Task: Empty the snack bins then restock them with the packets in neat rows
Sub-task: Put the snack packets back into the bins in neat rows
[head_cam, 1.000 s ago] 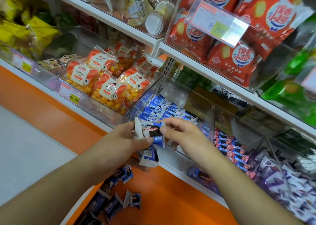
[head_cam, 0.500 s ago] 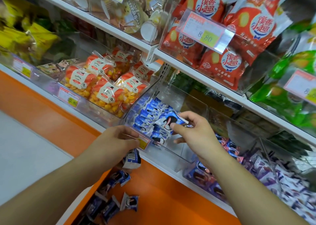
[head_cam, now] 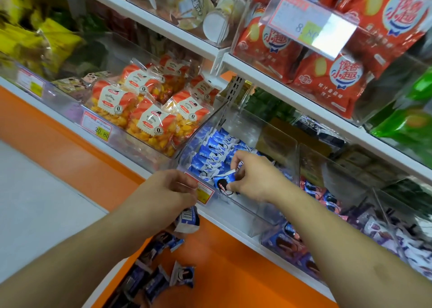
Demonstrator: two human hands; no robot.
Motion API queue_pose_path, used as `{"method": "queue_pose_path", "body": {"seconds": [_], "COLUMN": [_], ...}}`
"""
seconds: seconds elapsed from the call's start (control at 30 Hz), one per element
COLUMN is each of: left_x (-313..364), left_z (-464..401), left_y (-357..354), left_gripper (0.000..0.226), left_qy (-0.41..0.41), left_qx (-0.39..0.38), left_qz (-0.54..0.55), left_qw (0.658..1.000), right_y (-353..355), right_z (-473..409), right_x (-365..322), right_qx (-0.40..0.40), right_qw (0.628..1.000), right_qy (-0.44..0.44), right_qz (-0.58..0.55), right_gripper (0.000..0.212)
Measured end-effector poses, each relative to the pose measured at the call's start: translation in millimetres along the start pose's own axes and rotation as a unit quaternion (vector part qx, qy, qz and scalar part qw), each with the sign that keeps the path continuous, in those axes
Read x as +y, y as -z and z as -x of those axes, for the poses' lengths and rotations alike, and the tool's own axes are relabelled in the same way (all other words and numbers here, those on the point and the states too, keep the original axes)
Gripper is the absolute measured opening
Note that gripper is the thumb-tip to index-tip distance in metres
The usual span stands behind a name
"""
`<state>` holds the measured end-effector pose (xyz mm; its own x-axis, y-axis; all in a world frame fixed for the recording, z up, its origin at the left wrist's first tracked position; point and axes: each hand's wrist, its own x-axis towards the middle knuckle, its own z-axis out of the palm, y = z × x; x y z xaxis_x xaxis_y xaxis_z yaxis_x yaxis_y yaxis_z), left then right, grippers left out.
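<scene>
Since the earlier frame, the right hand (head_cam: 254,179) is lowering its small blue-and-white snack packet (head_cam: 225,181) deeper into the clear plastic snack bin (head_cam: 275,144), beside the row of blue packets (head_cam: 210,155) already lying there; its fingers are pinching the packet. The left hand (head_cam: 163,197) is hovering at the bin's front price label (head_cam: 203,192), fingers curling round another blue packet (head_cam: 187,221). More loose blue packets (head_cam: 161,272) are lying on the floor below the orange shelf base (head_cam: 222,272).

A white shelf (head_cam: 131,141) carries clear bins (head_cam: 275,141); blue packets (head_cam: 161,275) lie scattered on the orange ledge (head_cam: 224,282) below.
</scene>
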<state>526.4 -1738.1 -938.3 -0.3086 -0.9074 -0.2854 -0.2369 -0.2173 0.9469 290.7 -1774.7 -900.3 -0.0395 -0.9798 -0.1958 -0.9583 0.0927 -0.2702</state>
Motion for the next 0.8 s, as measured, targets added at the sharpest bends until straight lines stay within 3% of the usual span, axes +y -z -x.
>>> {"method": "queue_pose_path", "body": {"seconds": [0.5, 0.8], "left_x": [-1.2, 4.2], "left_z": [-0.2, 2.7], "left_y": [-0.4, -3.1], "left_gripper": [0.014, 0.013], "left_qy": [0.004, 0.007], "left_qx": [-0.009, -0.011], "left_qz": [0.008, 0.014], "left_qw": [1.000, 1.000], "right_y": [22.1, 4.7], "right_z": [-12.6, -10.0], "right_x": [6.7, 1.3], "right_qx": [-0.091, -0.021], "right_qw": [0.988, 0.998], "right_qy": [0.033, 0.059], "right_qz": [0.118, 0.023], "right_gripper": [0.034, 0.031]}}
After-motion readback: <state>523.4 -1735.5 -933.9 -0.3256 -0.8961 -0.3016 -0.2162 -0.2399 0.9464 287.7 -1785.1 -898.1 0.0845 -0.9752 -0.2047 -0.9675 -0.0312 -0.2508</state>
